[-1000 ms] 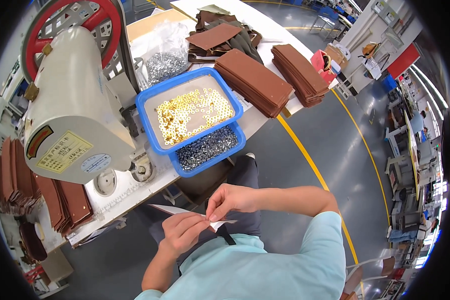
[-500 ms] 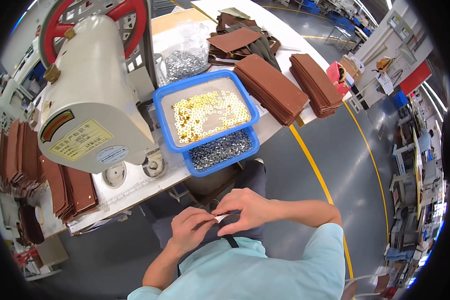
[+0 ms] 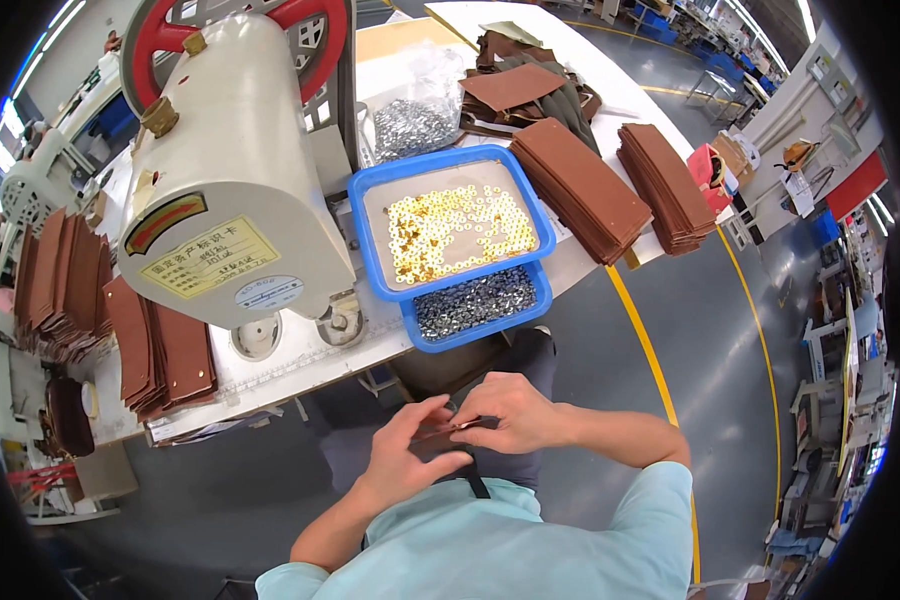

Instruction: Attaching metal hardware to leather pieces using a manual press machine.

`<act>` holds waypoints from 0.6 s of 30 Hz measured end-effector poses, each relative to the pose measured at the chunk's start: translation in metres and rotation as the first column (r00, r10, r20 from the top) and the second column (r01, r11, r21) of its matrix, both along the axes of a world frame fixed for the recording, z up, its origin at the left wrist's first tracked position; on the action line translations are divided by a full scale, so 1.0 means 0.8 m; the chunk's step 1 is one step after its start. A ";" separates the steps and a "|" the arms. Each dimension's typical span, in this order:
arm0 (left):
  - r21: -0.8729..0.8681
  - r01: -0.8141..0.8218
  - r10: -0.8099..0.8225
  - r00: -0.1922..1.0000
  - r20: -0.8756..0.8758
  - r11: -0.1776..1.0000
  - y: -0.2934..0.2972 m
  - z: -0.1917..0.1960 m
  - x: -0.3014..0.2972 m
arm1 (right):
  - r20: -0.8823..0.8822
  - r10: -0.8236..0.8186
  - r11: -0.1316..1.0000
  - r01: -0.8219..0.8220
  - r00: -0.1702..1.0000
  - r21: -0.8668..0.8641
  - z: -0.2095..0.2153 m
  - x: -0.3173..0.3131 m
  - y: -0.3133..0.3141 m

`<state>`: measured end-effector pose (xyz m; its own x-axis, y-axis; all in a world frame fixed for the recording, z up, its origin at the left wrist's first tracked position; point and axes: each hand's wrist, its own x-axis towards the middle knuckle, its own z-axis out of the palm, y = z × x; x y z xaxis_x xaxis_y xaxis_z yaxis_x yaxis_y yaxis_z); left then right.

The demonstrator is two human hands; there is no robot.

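The person holds both hands low, in front of the dark trousers [image 3: 370, 445] and just beyond the hem of a light turquoise shirt [image 3: 470, 545]. Between the hands there is a thin brown piece [image 3: 435, 434], seen nearly from its edge. The right hand [image 3: 515, 415] grips the right end of this piece between the thumb and the fingers. The left hand [image 3: 402, 452] is curved around the other side, with its thumb set apart from the fingers; I cannot tell if it also grips the piece. Beyond the hands, at the bench [image 3: 380, 335], a blue tray [image 3: 361, 240] with gold-coloured rings [image 3: 460, 225] overlaps a lower blue tray [image 3: 543, 303], which contains small silvery parts [image 3: 475, 303]. To the left of the trays stands a cream-coloured machine [image 3: 230, 130] with a red wheel [image 3: 154, 38]. A brown stack [image 3: 582, 190] lies just beside the upper tray's right side, and a second stack [image 3: 665, 185] is near it.
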<state>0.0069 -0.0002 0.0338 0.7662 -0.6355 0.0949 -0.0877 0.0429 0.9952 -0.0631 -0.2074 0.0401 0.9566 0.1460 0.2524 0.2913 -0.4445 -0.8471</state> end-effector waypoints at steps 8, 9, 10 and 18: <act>0.227 0.200 -0.239 0.958 0.160 0.953 -0.001 -0.005 0.007 | 0.213 0.018 0.993 0.008 0.977 -0.120 -0.010 0.000 0.005; 0.227 0.207 -0.242 0.960 0.140 0.952 -0.001 -0.003 0.006 | 0.219 0.016 0.992 0.012 0.976 -0.126 -0.011 -0.001 0.005; 0.228 0.207 -0.242 0.960 0.138 0.951 0.000 -0.005 0.005 | 0.217 0.016 0.992 0.011 0.976 -0.125 -0.011 -0.002 0.005; 0.207 0.188 -0.218 0.967 0.129 0.960 0.002 -0.013 0.006 | 0.222 0.026 0.994 -0.003 0.975 -0.105 -0.014 0.006 0.006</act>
